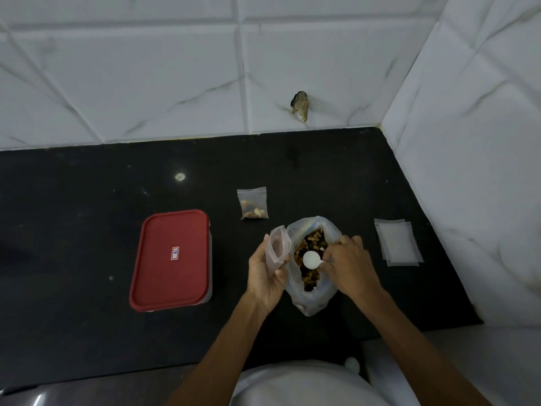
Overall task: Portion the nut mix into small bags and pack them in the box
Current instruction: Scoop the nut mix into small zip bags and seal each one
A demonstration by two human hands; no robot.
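White spoon (311,259), pinched by its stub handle in the right hand (348,265), fingers curled tight round it. Its bowl shows plain white and hangs just over the nut mix (307,244). Right beside it, the left hand (266,273) grips a small bag (278,244), thumb and fingers clamped on its lower part, mouth gaping upward. That bag looks like thin, soft film and near weightless. I'd take it closer to the mouth so it can't fold shut as nuts drop in. Between both hands sits the big bag (310,303), floppy, its walls slumped open around the mix. A hard dig could tip it, so it wants steadying at the rim. Beyond the fingertips, one filled bag (253,203) lies flat on the counter (87,200). Out past the right hand there's a stack of empty bags (398,244). Well apart past the left hand is the box (209,285), with its red lid (172,235) on, so it needs opening before any packing.
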